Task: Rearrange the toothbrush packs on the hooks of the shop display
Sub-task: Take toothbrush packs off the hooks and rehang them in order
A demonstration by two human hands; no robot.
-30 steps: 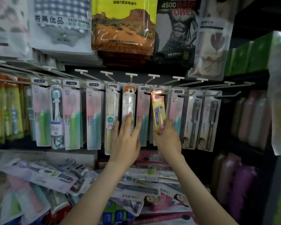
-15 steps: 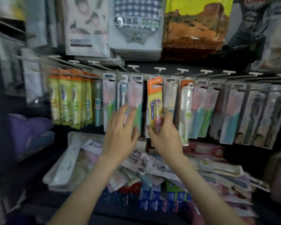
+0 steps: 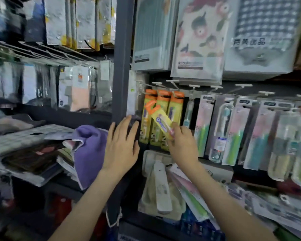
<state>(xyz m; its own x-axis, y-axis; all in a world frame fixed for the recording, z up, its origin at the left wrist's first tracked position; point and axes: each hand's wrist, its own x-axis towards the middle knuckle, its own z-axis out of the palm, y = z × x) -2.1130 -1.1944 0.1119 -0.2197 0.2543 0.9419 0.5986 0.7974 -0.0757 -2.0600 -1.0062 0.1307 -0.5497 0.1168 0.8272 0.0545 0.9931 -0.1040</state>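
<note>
the right hand (image 3: pixel 182 146) pinches the lower end of a yellow toothbrush pack (image 3: pixel 161 121) with an orange header, thumb and fingers curled round it. the pack is tilted, its orange top leaning up and to the left. it lies across the faces of a row of three matching yellow packs (image 3: pixel 177 108), which hang side by side from white-tipped hooks (image 3: pixel 174 82). its header sits lower than theirs.

the left hand (image 3: pixel 121 145) is spread flat with its fingers straight and slightly fanned, holding nothing. it is raised in front of the dark upright post (image 3: pixel 122 66), just left of the yellow row; whether it touches the post cannot be told.

further right hang pink and green packs (image 3: pixel 203 131). a purple cloth (image 3: pixel 89 153) lies on the shelf left of the post.
</note>
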